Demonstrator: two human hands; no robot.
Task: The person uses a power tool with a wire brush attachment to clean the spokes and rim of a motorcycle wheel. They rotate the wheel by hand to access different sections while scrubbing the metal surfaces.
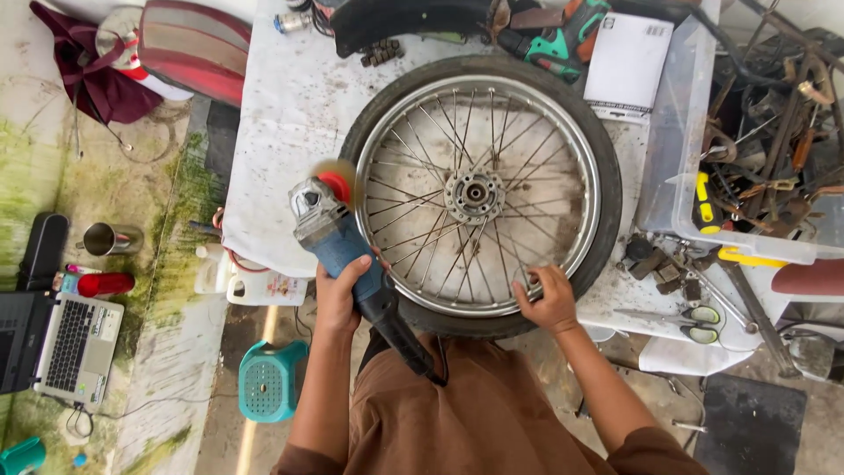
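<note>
A spoked motorcycle wheel with its black tyre lies flat on a white-covered table. My left hand grips the body of a blue angle grinder. Its spinning, blurred brush head touches the left side of the wheel's rim. My right hand pinches the metal rim at the wheel's near edge, fingers curled over it. The grinder's black cable runs down toward my brown clothing.
A clear plastic bin of rusty tools sits at the right. Scissors and small metal parts lie near it. A green drill and white box rest beyond the wheel. On the floor left: laptop, steel cup, teal stool.
</note>
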